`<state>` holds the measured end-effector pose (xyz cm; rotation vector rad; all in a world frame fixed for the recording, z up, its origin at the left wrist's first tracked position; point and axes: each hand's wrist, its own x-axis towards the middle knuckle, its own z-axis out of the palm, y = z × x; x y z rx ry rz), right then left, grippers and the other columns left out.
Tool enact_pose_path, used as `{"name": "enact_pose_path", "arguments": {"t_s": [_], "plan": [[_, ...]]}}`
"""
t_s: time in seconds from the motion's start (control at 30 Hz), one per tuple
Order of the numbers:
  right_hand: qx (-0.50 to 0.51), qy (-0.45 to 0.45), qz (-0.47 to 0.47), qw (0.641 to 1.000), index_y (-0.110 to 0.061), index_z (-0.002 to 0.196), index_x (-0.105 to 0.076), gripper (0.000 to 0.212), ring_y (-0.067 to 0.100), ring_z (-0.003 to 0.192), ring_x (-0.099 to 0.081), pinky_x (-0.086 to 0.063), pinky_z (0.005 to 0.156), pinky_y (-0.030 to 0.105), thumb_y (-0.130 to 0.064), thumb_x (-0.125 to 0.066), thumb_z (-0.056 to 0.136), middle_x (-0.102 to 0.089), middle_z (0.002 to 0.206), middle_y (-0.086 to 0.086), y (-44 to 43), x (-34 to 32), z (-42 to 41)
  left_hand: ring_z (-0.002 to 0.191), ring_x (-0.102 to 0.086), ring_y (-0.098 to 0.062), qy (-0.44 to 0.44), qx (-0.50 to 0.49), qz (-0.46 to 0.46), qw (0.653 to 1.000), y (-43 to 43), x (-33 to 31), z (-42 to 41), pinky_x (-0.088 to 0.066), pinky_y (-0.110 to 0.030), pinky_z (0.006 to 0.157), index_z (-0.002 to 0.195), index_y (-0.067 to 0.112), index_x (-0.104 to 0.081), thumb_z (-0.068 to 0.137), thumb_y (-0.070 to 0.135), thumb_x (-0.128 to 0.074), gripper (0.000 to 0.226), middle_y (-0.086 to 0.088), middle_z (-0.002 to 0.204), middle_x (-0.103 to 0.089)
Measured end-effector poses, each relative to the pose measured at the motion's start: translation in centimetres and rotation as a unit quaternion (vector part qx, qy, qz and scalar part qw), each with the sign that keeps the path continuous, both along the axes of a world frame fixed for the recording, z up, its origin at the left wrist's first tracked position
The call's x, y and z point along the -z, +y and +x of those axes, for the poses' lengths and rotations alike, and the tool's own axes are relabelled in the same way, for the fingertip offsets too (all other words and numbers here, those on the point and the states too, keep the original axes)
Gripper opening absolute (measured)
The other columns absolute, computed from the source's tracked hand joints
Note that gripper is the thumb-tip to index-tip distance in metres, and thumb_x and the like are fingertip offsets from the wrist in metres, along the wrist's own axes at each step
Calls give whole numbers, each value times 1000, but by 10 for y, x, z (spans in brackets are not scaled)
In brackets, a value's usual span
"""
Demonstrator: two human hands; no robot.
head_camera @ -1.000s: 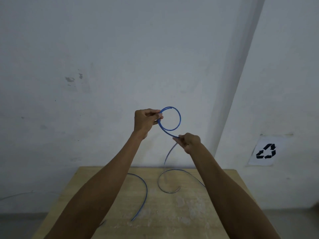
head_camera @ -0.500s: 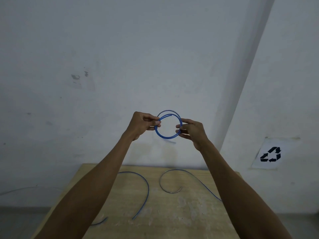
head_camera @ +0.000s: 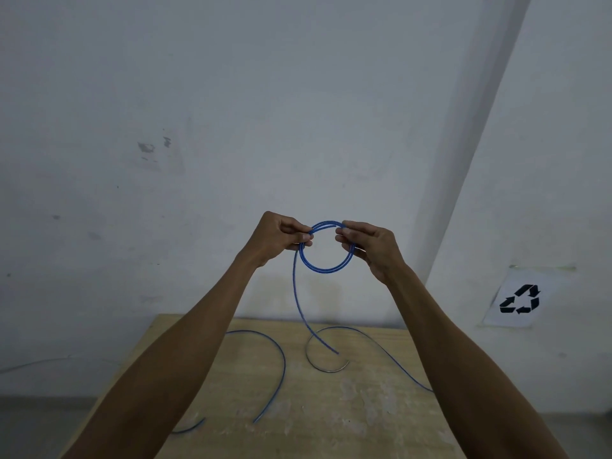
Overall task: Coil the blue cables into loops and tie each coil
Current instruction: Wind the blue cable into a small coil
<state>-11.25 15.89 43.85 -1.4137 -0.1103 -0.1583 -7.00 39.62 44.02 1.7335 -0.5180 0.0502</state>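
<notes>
Both arms are reaching out raised above the desk (head_camera: pixel 364 425), left hand (head_camera: pixel 278 238) and right hand (head_camera: pixel 372 248) pinching opposite sides of the blue coil (head_camera: pixel 326 268), its tail (head_camera: pixel 298 306) dangling toward the desk's far edge.

No actual words or numbers anywhere. Only sign is a black recycling symbol (head_camera: pixel 520 303), three chasing arrows, printed on a white sheet (head_camera: pixel 543 283) stuck on the wall (head_camera: pixel 231 111), right of and slightly above the table (head_camera: pixel 331 409).
</notes>
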Motion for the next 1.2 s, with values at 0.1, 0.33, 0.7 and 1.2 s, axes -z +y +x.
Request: {"name": "enact_pose_path", "arguments": {"t_s": [0.1, 0.33, 0.7, 1.2], "plan": [[-5, 6, -12, 1000, 4, 114, -71, 23, 32, 99, -75, -60, 85, 33, 5, -67, 92, -76, 108, 21, -2, -1, 2, 86, -79, -31, -3, -2, 16, 1000, -1, 1, 1, -64, -38, 82, 104, -6, -76, 86, -6, -76, 17, -20, 94, -79], [27, -6, -56, 998, 4, 104, -73, 20, 27, 84, -77, -59, 74, 27, -4, -78, 86, -76, 95, 19, -1, -3, 1, 84, -79, -27, -17, -2, 42, 999, -6, 2, -2, -63, -31, 76, 105, -5, -76, 86, -5, -76, 18, -19, 93, -79], [8, -24, -138, 990, 2, 95, -73, 21, 29, 82, -77, -62, 78, 32, -7, -84, 80, -77, 88, 20, -10, -1, 7, 83, -79, -24, -40, 1, 68, 997, -8, 1, -2, -62, -28, 77, 102, -4, -77, 86, -6, -77, 17, -17, 90, -79], [-2, -98, -215, 972, 6, 93, -74, 19, 31, 81, -78, -62, 79, 30, -1, -84, 78, -78, 84, 20, -14, -15, 9, 106, -71, -10, -97, 0, 247, 964, -19, -12, 2, -56, -42, 100, 133, 28, -69, 83, 20, -85, 53, 0, 118, -76]]}}
